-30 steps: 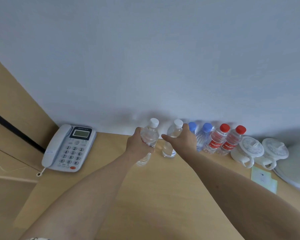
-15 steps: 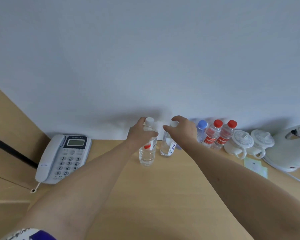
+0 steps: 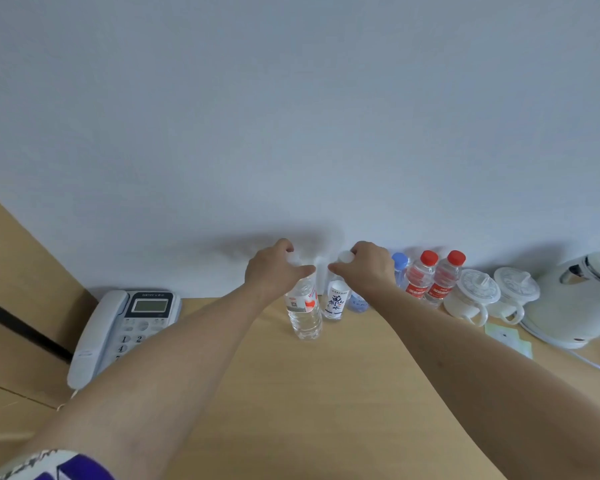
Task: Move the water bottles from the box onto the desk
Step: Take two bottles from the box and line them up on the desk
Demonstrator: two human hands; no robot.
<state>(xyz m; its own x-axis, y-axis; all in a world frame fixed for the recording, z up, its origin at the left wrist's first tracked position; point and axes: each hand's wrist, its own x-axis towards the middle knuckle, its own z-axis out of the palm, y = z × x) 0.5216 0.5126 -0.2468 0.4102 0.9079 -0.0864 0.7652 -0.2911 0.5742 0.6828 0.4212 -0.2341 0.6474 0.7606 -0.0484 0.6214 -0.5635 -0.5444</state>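
Two white-capped water bottles stand upright on the wooden desk (image 3: pixel 326 393) near the wall. My left hand (image 3: pixel 271 271) grips the neck of the left bottle (image 3: pixel 303 313), which has a red and white label. My right hand (image 3: pixel 368 268) holds the top of the right white-capped bottle (image 3: pixel 336 304), whose label bears dark characters. Right of them stand a blue-capped bottle (image 3: pixel 399 268), with another blue-tinted bottle (image 3: pixel 357 303) partly hidden behind my right wrist, and two red-capped bottles (image 3: pixel 418 280) (image 3: pixel 444 282). No box is in view.
A grey desk telephone (image 3: pixel 118 327) lies at the left against a wooden panel. Two white lidded cups (image 3: pixel 471 299) (image 3: pixel 513 292) and a white electric kettle (image 3: pixel 579 299) with its cord stand at the right. A pale green card (image 3: pixel 508 337) lies before them.
The left bottle has been set upright on the desk beside the right one. Both hands have slid up from the bottles' bodies to their necks and caps.
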